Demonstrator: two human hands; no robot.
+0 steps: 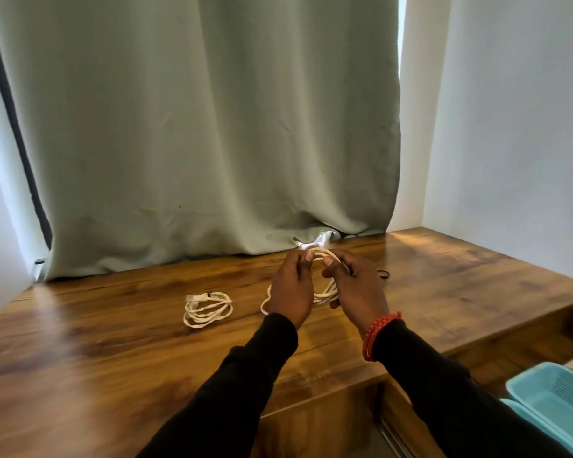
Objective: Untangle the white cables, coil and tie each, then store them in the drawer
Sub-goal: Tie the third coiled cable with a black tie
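Note:
A coiled white cable [208,308] with a dark tie lies on the wooden desk [113,342], left of my hands. A second white cable [325,292] is looped in the air between both hands above the desk. My left hand [291,289] grips its left side with thumb and fingers pinching the top. My right hand [354,285] holds the right side of the loops, thumb on top. A small dark tie [383,274] lies on the desk just behind my right hand.
An open drawer [470,365] sits at the lower right under the desk edge, holding teal plastic trays [556,398]. A grey-green curtain [212,127] hangs along the back of the desk. White walls close in on both sides.

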